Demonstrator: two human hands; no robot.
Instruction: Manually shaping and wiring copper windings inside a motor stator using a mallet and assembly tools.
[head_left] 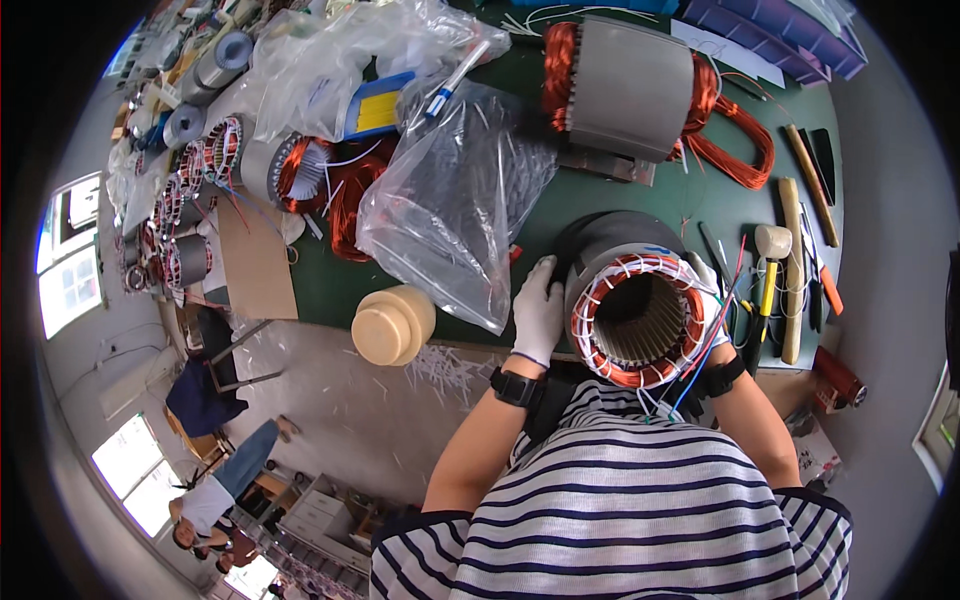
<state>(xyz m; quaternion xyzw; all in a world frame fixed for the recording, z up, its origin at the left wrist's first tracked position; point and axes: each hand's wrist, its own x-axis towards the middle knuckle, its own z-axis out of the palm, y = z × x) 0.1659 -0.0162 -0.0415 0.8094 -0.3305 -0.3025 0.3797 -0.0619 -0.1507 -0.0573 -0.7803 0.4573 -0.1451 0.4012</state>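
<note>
Both my hands wear white gloves and grip a motor stator at the near edge of the bench. Its open end faces me, ringed by copper windings laced with white cord; the slotted bore looks hollow. My left hand presses against the left side of its grey shell. On the opposite side my right hand holds it, partly hidden by the winding ring and the leads. Red, blue and white lead wires hang from the ring's right side. A dark cylindrical form lies directly behind the stator.
On the green bench are a larger stator with loose copper coils, a clear plastic bag and a mallet among hand tools at right. A cream stepped cylinder sits at the front edge. Another person is at lower left.
</note>
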